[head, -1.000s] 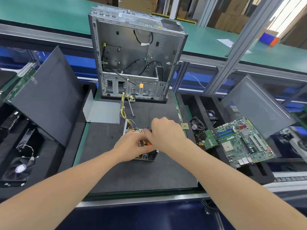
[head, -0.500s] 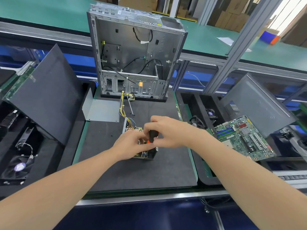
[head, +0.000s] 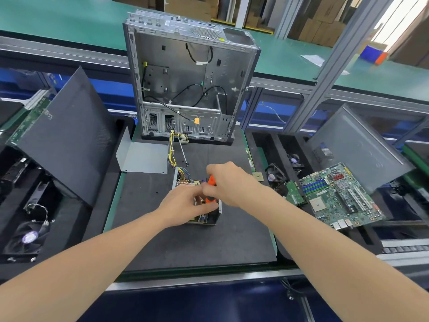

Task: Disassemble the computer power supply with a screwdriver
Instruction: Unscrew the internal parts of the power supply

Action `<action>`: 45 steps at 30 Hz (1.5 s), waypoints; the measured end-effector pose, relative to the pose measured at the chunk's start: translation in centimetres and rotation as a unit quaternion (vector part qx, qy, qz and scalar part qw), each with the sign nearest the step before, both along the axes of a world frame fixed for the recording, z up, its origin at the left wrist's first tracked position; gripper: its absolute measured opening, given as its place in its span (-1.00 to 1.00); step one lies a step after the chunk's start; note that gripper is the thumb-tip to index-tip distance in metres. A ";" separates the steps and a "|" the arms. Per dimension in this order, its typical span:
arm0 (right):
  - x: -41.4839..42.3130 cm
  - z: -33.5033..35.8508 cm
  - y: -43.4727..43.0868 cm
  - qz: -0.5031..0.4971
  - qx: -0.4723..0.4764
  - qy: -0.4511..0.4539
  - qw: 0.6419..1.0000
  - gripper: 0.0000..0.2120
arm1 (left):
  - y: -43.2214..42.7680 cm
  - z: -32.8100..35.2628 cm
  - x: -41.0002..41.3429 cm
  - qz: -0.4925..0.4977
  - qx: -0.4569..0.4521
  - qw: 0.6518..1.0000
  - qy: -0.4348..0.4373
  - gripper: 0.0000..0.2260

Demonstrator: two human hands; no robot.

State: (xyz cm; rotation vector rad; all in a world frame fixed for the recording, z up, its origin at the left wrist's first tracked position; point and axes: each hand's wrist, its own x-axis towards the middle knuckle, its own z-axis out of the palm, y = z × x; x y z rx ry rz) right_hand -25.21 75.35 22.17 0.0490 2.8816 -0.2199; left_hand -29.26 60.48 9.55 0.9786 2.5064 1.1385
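The opened power supply (head: 205, 218) lies on the black mat (head: 162, 240) at the middle, its circuit board exposed and its yellow and coloured wires (head: 173, 156) running toward the case. My right hand (head: 228, 182) grips an orange and black screwdriver (head: 210, 190) that stands upright over the board. My left hand (head: 185, 203) rests on the power supply with its fingers around the screwdriver's lower part. The screwdriver tip is hidden behind my fingers. The supply's grey metal cover (head: 142, 158) lies apart at the mat's back left.
An empty computer case (head: 190, 84) stands upright at the back. A second screwdriver (head: 183, 154) lies near the wires. A dark side panel (head: 67, 135) leans at left above a fan (head: 25, 238). A motherboard (head: 339, 196), fans and another panel (head: 357, 147) sit at right.
My right hand has shifted right and lifted slightly, so the orange screwdriver handle now shows between both hands. The left hand stays on the power supply.
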 end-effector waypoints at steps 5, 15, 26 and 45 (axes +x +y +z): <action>-0.2 1.3 1.5 0.113 -0.027 -0.055 0.992 -0.85 | -0.1 0.3 0.1 0.000 0.003 1.000 0.009 -0.75; 0.9 1.6 1.4 0.229 -0.005 -0.003 0.974 -0.83 | 0.0 -0.3 0.1 0.007 0.012 1.000 -0.005 -0.83; 0.2 -0.7 -1.1 0.029 0.046 0.054 0.997 -0.76 | -0.1 0.0 0.2 0.013 0.013 1.000 -0.001 -0.73; 1.2 0.8 1.3 0.227 0.007 0.046 0.973 -0.76 | -0.1 -0.5 -0.1 0.007 0.025 0.999 -0.020 -0.80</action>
